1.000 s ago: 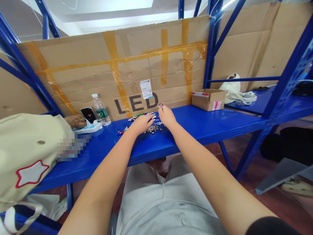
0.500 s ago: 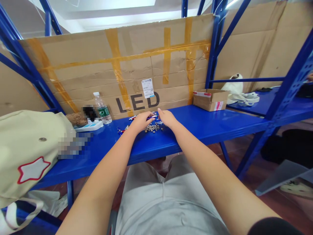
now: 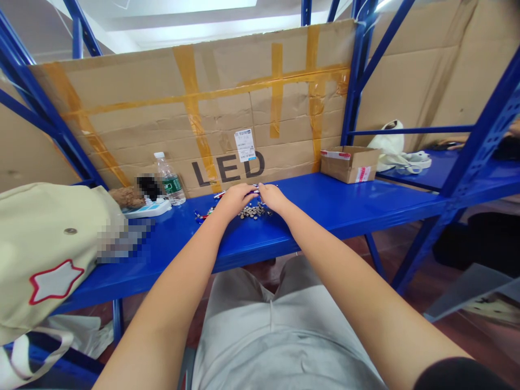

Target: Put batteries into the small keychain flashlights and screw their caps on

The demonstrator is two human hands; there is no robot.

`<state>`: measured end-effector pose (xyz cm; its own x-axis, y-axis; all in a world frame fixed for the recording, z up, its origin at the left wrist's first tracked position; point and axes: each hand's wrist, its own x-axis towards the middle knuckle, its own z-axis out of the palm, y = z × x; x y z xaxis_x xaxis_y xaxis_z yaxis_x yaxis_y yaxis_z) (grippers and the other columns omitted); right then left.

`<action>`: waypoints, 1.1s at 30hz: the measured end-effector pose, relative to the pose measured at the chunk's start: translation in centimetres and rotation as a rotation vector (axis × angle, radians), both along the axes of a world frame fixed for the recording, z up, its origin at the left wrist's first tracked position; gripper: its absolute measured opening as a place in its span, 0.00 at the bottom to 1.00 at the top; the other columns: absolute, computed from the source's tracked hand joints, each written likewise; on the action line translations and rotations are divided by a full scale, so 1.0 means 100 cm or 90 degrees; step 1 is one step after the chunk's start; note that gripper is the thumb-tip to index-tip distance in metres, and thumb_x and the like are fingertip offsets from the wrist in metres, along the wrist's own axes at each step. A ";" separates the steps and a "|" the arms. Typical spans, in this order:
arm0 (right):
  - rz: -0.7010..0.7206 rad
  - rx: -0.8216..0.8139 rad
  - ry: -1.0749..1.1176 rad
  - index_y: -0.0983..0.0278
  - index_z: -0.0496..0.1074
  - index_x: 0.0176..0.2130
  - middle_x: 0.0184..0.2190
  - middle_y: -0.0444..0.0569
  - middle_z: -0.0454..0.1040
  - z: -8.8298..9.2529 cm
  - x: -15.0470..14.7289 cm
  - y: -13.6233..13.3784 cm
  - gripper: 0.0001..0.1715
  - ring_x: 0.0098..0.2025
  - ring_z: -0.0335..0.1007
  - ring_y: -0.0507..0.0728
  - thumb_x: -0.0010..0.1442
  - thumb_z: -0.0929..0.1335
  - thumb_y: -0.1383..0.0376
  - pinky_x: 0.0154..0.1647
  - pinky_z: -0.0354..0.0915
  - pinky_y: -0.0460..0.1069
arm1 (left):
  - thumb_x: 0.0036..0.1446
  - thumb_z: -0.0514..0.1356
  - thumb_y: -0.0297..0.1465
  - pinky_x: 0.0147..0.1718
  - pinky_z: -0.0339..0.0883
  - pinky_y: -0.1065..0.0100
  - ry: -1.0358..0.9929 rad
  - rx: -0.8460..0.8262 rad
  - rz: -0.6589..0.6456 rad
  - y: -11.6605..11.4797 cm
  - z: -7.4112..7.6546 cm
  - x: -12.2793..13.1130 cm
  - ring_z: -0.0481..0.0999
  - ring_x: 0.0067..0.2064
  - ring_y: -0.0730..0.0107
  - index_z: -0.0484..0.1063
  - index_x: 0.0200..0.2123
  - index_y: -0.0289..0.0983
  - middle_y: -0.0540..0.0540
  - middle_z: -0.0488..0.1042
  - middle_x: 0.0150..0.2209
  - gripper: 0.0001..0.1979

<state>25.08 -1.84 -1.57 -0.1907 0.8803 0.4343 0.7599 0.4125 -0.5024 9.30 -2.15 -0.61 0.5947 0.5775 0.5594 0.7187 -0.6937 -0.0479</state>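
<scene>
Both hands are over the blue table [image 3: 325, 208], near its back. My left hand [image 3: 238, 198] is closed around a small slim item [image 3: 255, 189], too small to name. My right hand [image 3: 271, 196] meets it from the right, fingers pressed together near the item's end; what they pinch is hidden. Just below the hands lies a pile of small metal pieces [image 3: 254, 212]. Small red and blue items [image 3: 200, 217] lie left of the pile, and another red and white one [image 3: 219, 195] is behind my left hand.
A water bottle [image 3: 170, 181] and a white power strip [image 3: 150, 209] stand at the left, beside a cream bag [image 3: 52, 238] with a star. An open cardboard box [image 3: 349, 164] sits at the back right. A cardboard panel [image 3: 154, 124] closes off the back.
My right hand has moved slightly left, closer to my left hand, and its fingers now meet the slim item. My left hand has hardly moved.
</scene>
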 end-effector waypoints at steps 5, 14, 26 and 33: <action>0.035 -0.034 0.062 0.68 0.74 0.32 0.30 0.53 0.77 0.001 0.001 -0.003 0.32 0.33 0.71 0.56 0.70 0.49 0.64 0.37 0.61 0.45 | 0.64 0.51 0.35 0.41 0.65 0.65 -0.013 -0.034 0.005 -0.005 0.002 0.001 0.75 0.39 0.60 0.76 0.41 0.34 0.41 0.77 0.35 0.16; 0.071 0.133 0.054 0.67 0.71 0.36 0.36 0.52 0.76 -0.006 0.000 0.002 0.23 0.39 0.68 0.54 0.70 0.53 0.62 0.41 0.58 0.46 | 0.65 0.48 0.41 0.23 0.60 0.71 -0.298 -0.407 0.001 -0.007 0.001 0.001 0.65 0.21 0.74 0.70 0.37 0.35 0.50 0.70 0.23 0.18; 0.039 0.125 -0.017 0.66 0.70 0.37 0.37 0.52 0.76 -0.006 -0.005 -0.001 0.22 0.38 0.69 0.55 0.70 0.53 0.61 0.38 0.57 0.47 | 0.60 0.52 0.45 0.22 0.56 0.71 -0.285 -0.361 -0.003 -0.008 0.006 -0.008 0.61 0.21 0.75 0.68 0.24 0.36 0.50 0.68 0.21 0.20; 0.053 0.107 -0.161 0.66 0.70 0.43 0.44 0.56 0.76 -0.010 -0.004 -0.004 0.21 0.44 0.71 0.58 0.70 0.54 0.61 0.42 0.60 0.48 | 0.58 0.51 0.51 0.20 0.53 0.70 -0.230 -0.480 0.038 -0.007 0.004 -0.017 0.59 0.19 0.74 0.73 0.29 0.37 0.51 0.66 0.19 0.24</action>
<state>24.68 -2.20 -2.61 -0.3799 0.7766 0.5025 0.8121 0.5401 -0.2207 7.59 -2.86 -0.17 0.4087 0.8984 0.1606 0.6372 -0.4069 0.6545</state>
